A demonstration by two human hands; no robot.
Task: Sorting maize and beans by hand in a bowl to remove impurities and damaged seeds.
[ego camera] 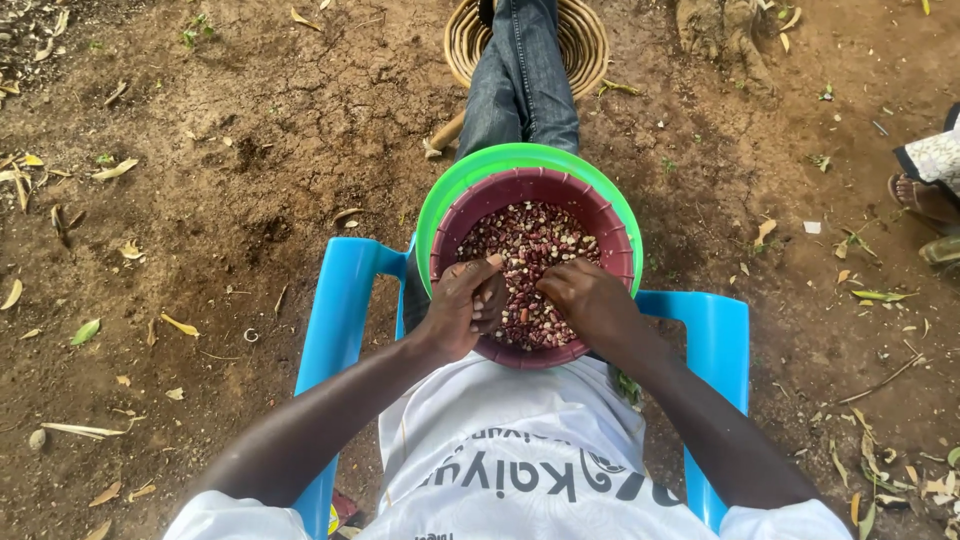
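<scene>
A maroon plastic bowl (610,240) full of mixed red, dark and white beans (530,240) rests on my lap, nested in a larger green bowl (450,195). My left hand (462,305) is at the bowl's near left rim, fingers curled inward over the beans; whether it holds any is hidden. My right hand (590,298) lies palm down on the beans at the near right, fingers bent into them.
I sit in a blue plastic chair (345,300) on bare dirt strewn with dry leaves. My jeans-clad leg (520,85) stretches over a woven basket (590,40). Another person's sandalled foot (920,195) is at the right edge.
</scene>
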